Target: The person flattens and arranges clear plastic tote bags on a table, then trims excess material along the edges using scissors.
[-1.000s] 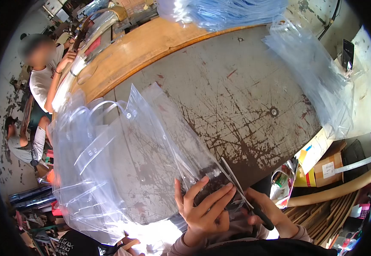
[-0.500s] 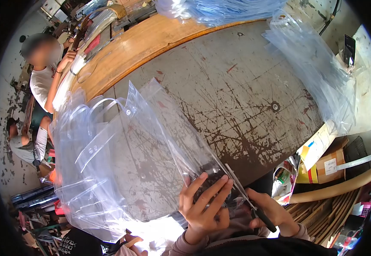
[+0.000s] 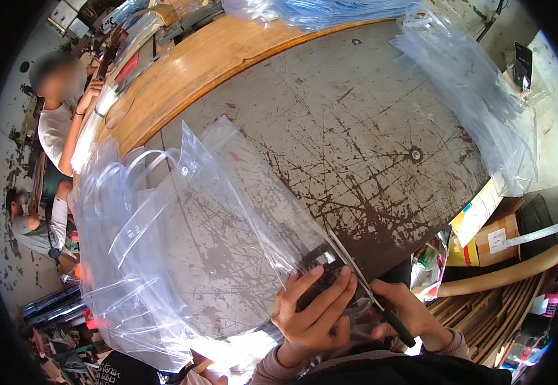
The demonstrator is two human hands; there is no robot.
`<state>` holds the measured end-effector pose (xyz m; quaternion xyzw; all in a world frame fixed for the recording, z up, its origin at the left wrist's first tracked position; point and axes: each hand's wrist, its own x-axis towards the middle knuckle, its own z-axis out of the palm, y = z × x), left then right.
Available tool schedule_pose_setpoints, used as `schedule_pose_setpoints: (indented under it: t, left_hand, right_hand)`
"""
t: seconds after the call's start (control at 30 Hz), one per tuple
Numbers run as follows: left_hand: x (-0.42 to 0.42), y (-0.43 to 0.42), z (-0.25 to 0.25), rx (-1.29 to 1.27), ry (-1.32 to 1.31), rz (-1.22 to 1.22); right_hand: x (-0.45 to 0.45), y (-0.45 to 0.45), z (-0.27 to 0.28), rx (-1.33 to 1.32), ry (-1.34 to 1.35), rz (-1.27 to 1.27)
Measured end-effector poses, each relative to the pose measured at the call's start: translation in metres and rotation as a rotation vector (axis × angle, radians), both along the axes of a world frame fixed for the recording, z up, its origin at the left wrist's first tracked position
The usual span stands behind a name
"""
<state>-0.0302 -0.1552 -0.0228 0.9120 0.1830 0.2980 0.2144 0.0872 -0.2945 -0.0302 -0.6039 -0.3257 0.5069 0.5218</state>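
Note:
My right hand (image 3: 410,311) is closed round the dark handle of a pair of scissors (image 3: 398,327). Their long blades point up and left, lying along the right edge of a clear plastic bag (image 3: 227,186). Close beside the blades, my left hand (image 3: 314,311) grips the near end of this bag, fingers bent over the film. The bag stretches away from me across the table, and a fold stands up at its far left. To its left, more clear bags with looped handles (image 3: 125,256) lie in an overlapping heap. Where the blades meet the film is hard to make out.
A scratched grey table (image 3: 356,128) has a wooden strip (image 3: 195,70) along its far side. Another pile of clear plastic (image 3: 468,102) covers the right end, near a phone (image 3: 522,66). A cardboard box (image 3: 497,237) stands at lower right. A person (image 3: 57,125) is at the left.
The scissor blades reach a little farther up along the bag's edge. Both hands keep their grip. The whole view has shifted slightly.

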Motion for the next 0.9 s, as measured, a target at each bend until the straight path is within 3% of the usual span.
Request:
schedule_pose_setpoints:
  t: [0.23,0.53,0.9]
  left_hand:
    - [0.0,0.0,0.001,0.0,0.006,0.009]
    - [0.002,-0.003,0.002,0.026,-0.003,0.057]
    - [0.002,-0.002,0.001,0.069,-0.025,0.018]
  right_hand:
    - [0.002,-0.001,0.003,-0.066,-0.065,0.002]
    - [0.001,-0.008,-0.006,-0.121,0.131,-0.062]
    - [0.003,0.0,0.002,-0.149,0.001,-0.052]
